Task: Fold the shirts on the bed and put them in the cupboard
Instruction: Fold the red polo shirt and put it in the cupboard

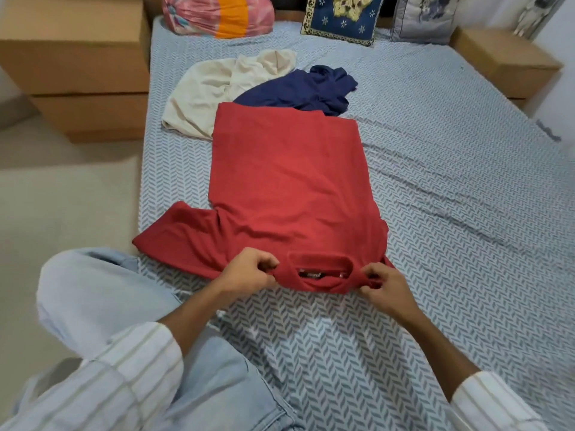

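Observation:
A red shirt [289, 188] lies flat on the bed [451, 188], collar toward me, its left sleeve spread out and its right side folded under. My left hand [249, 269] pinches the fabric just left of the collar. My right hand [385, 284] pinches the fabric just right of it. Beyond the red shirt lie a crumpled navy shirt [308, 90] and a cream shirt [214, 88], both unfolded and partly under the red one's hem.
A pink-and-orange bundle [217, 15] and two cushions, one blue [342, 18], one grey [426, 18], sit at the headboard. Wooden bedside units stand at left [74, 66] and right [504, 60]. My knee in light jeans [93, 290] rests at the bed's left edge.

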